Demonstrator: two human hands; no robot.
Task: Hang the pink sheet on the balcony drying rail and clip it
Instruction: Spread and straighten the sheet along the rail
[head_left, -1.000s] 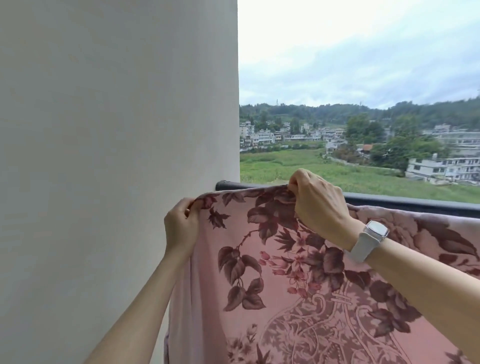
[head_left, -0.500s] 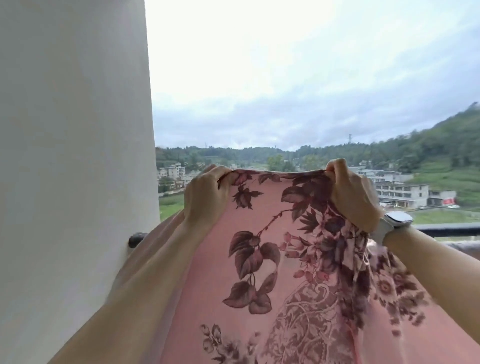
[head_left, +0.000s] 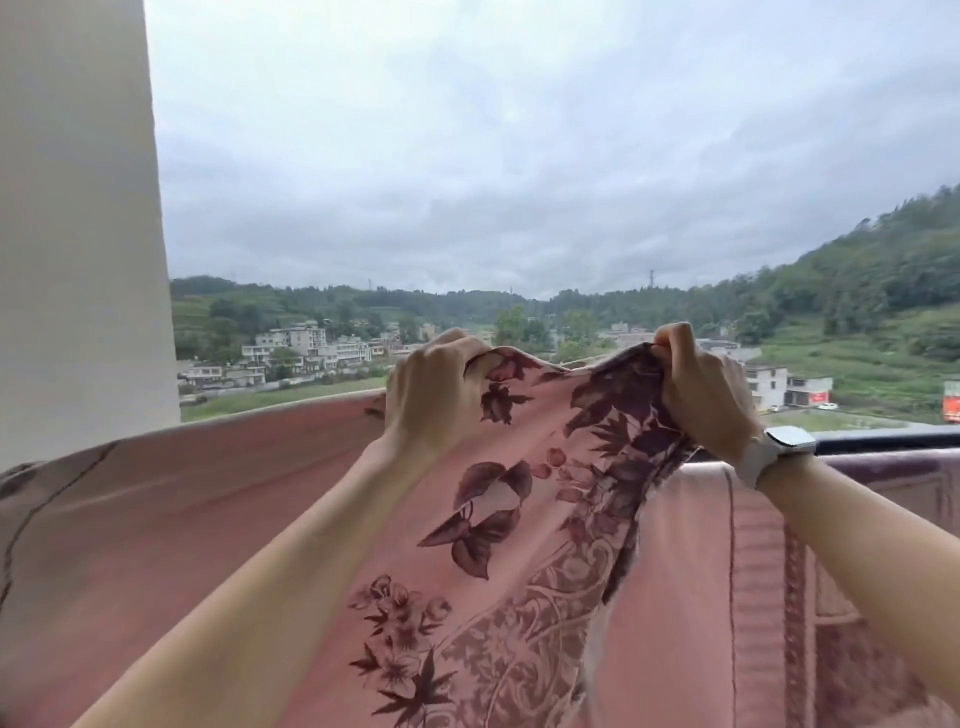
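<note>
Fingers of your two hands, left hand (head_left: 434, 395) and right hand (head_left: 704, 400), curl around the top edge of one pink floral sheet (head_left: 498, 545), lifted above one dark balcony rail (head_left: 883, 441); one smartwatch (head_left: 774, 454) on your right wrist.

left hand (head_left: 434, 395) + right hand (head_left: 701, 395) grip pink sheet (head_left: 519, 519) edge | rail (head_left: 883, 441) right

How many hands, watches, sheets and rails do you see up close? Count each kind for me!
Hands: 2, the left hand and the right hand, both gripping the sheet
Watches: 1, white watch
Sheets: 1, pink sheet
Rails: 1, black rail
Total: 5
</note>
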